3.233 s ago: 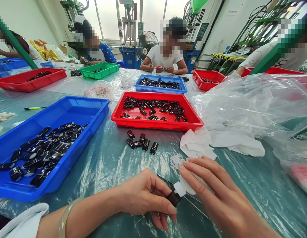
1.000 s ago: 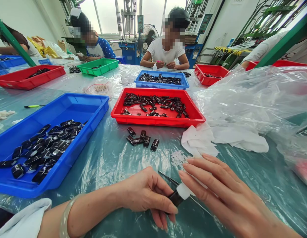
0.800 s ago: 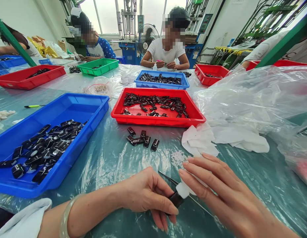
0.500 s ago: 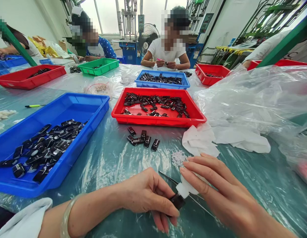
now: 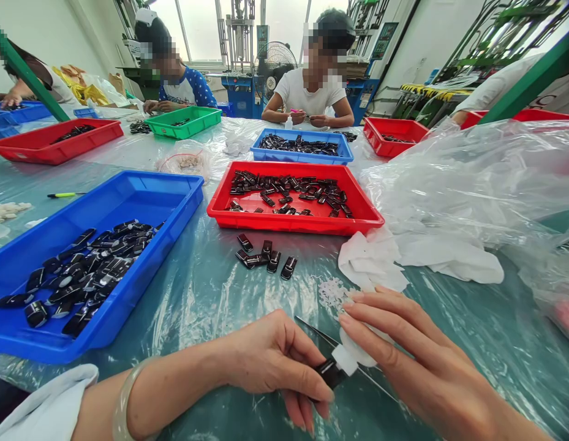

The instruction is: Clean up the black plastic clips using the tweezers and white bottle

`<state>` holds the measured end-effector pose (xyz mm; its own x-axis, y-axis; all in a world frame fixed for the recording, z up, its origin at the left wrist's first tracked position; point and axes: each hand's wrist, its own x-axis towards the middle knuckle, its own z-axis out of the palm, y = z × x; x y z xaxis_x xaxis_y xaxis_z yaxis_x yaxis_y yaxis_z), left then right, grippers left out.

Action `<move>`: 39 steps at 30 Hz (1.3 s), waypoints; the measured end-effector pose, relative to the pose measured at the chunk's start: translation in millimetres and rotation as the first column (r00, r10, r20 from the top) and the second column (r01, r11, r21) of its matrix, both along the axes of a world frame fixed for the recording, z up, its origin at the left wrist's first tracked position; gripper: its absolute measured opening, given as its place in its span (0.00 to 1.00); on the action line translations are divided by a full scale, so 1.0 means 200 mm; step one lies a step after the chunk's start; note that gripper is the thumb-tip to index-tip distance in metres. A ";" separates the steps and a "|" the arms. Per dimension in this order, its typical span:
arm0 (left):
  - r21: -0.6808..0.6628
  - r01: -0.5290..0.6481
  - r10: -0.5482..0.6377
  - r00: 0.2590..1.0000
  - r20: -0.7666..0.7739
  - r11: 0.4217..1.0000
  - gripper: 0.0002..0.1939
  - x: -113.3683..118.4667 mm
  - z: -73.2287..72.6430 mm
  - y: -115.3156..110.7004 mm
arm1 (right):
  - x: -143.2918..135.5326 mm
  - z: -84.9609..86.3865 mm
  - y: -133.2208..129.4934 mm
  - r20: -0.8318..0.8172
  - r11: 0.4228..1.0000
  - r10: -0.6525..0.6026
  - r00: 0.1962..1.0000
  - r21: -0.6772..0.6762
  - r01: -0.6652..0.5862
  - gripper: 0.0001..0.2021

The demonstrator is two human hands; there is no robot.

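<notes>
Okay, left hand (image 5: 282,358) pinches a glossy black piece (image 5: 330,373), right hand (image 5: 415,352), fingers nearly straight, loosely grips a white bottle (image 5: 354,346), so best squeeze gently, piece steady.

At lower right, I see the right hand (image 5: 403,352) covering part of the white item (image 5: 345,360); left edge crops the blue tray (image 5: 128,199).

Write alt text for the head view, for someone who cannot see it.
A person's left hand pinches a small black piece, with a white object at its end, partly hidden by the right hand. More black pieces lie in a blue tray at left and a red tray ahead; people are across the table.
</notes>
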<state>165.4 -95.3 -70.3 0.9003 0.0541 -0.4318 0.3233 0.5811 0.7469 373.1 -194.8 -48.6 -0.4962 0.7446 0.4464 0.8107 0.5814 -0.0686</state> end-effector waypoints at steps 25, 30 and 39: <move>-0.026 -0.020 0.020 1.000 0.020 0.999 0.10 0.00 -0.01 0.00 | 0.02 -0.02 0.00 -0.026 0.988 -0.095 0.995 0.121 0.097 0.19; -0.028 -0.061 0.061 0.998 -0.011 0.998 0.12 0.00 0.00 0.00 | 0.03 -0.03 -0.03 -0.089 0.963 -0.234 0.968 0.116 0.243 0.19; 0.058 -0.104 0.106 0.993 -0.045 0.993 0.11 0.02 0.03 0.00 | 0.12 -0.10 -0.11 -0.203 0.811 -0.567 0.799 0.034 0.584 0.17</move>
<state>170.2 -95.9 -64.3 0.8667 0.1722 -0.4681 0.2990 0.5719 0.7639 397.0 -217.6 -67.9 0.1036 0.8199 0.5631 0.9770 0.0222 -0.2119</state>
